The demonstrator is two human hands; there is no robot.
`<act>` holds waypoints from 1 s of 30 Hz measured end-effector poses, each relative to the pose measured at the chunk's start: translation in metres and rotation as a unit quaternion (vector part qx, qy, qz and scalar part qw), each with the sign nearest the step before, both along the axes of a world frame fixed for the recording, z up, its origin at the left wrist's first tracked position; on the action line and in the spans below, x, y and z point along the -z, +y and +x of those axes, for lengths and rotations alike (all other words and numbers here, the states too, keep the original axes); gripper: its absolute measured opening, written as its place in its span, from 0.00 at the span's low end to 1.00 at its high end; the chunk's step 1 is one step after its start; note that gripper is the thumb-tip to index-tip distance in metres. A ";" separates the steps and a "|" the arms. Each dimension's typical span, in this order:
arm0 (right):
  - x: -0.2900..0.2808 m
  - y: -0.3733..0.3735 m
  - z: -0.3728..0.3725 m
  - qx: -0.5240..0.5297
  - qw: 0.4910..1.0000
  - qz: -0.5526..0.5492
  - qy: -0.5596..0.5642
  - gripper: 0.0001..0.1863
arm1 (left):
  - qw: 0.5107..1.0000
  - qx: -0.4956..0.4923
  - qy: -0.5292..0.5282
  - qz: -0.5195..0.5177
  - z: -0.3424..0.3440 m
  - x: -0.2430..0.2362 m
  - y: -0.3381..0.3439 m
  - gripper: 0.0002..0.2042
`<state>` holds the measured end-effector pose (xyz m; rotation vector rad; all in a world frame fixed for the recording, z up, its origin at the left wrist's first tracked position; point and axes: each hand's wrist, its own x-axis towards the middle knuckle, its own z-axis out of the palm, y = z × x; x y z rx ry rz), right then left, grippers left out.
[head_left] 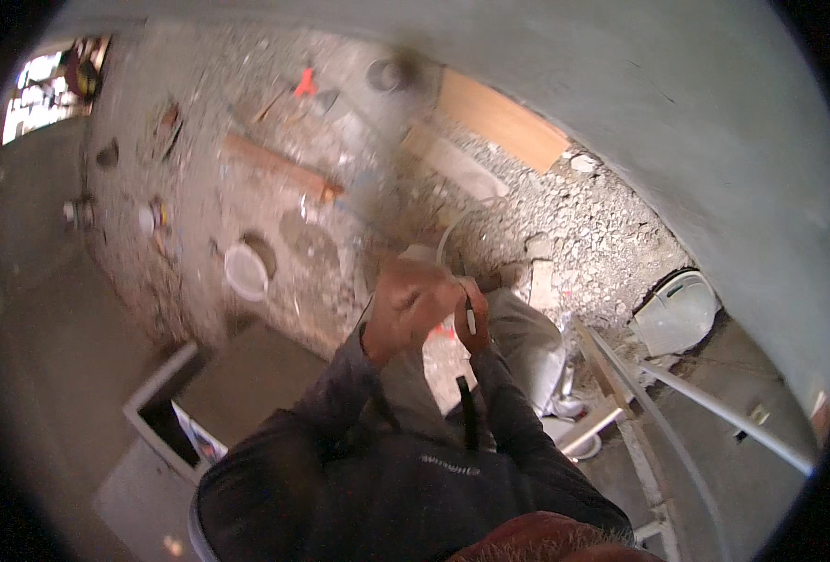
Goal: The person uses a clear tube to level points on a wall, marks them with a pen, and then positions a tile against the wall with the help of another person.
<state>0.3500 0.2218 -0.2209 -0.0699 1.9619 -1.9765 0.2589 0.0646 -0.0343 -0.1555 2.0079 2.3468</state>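
Close together at my middle, above my bent legs, are both hands. My left hand (pixel 405 302) is closed, its fingertips at a thin item beside the right one; what they grip is too small to name. Curled just to its right, my right hand (pixel 473 309) holds a slim white-and-dark object (pixel 471 317). A pale thin cable or hose (pixel 450 234) loops up behind the hands toward a grey board (pixel 476 178) on the rubble.
An orange board (pixel 499 117) lies by the wall (pixel 696 94). Around are a white bucket (pixel 246 272), a wooden plank (pixel 279 164), a red tool (pixel 304 82), a white lid-like object (pixel 677 314), long pipes (pixel 724 417) at right and a grey trough (pixel 159 398) at lower left.
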 end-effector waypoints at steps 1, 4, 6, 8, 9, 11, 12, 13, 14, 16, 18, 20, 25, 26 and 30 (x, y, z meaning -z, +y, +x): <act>-0.023 -0.002 0.014 0.003 0.999 0.015 0.036 0.20 | 0.999 -0.018 -0.028 0.032 0.007 -0.021 -0.010 0.18; -0.098 0.018 0.030 -0.072 0.996 0.050 -0.029 0.22 | 0.987 -0.116 -0.061 0.094 0.032 -0.071 -0.022 0.23; -0.116 0.059 0.024 -0.115 0.990 0.071 -0.045 0.23 | 0.972 -0.182 -0.004 0.147 0.035 -0.104 -0.022 0.25; -0.157 0.085 0.011 -0.120 0.990 0.071 -0.036 0.24 | 0.930 -0.233 0.020 0.284 0.041 -0.154 -0.037 0.28; -0.217 0.078 -0.017 -0.138 0.982 0.126 0.001 0.23 | 0.894 -0.264 0.028 0.360 0.048 -0.172 -0.049 0.29; -0.297 0.068 -0.035 -0.129 0.983 0.125 0.047 0.25 | 0.842 -0.280 0.067 0.457 0.065 -0.203 -0.079 0.30; -0.318 0.067 -0.041 -0.180 0.968 0.148 0.094 0.26 | 0.812 -0.286 0.088 0.501 0.076 -0.216 -0.091 0.31; -0.335 0.066 -0.047 -0.226 0.949 0.172 0.141 0.26 | 0.786 -0.295 0.112 0.532 0.087 -0.229 -0.095 0.31; -0.350 0.055 -0.049 -0.276 0.930 0.196 0.141 0.27 | 0.757 -0.305 0.137 0.561 0.098 -0.242 -0.096 0.32; -0.362 0.028 -0.044 -0.380 0.894 0.199 0.132 0.23 | 0.709 -0.292 0.166 0.620 0.116 -0.268 -0.086 0.33; -0.333 0.004 -0.053 -0.436 0.817 0.170 0.339 0.20 | 0.694 -0.226 0.222 0.647 0.128 -0.281 -0.062 0.34; -0.288 0.039 -0.072 -0.451 0.726 0.149 0.498 0.18 | 0.677 -0.184 0.259 0.664 0.147 -0.297 -0.026 0.35; -0.276 0.051 -0.070 -0.585 0.738 0.151 0.299 0.15 | 0.688 -0.267 0.352 0.576 0.230 -0.354 -0.007 0.35; -0.296 0.039 -0.051 -0.594 0.774 0.124 0.184 0.14 | 0.682 -0.280 0.375 0.562 0.251 -0.351 -0.014 0.35; -0.403 0.009 0.030 -0.598 0.784 -0.009 -0.167 0.25 | 0.645 -0.434 0.437 0.452 0.375 -0.327 -0.032 0.33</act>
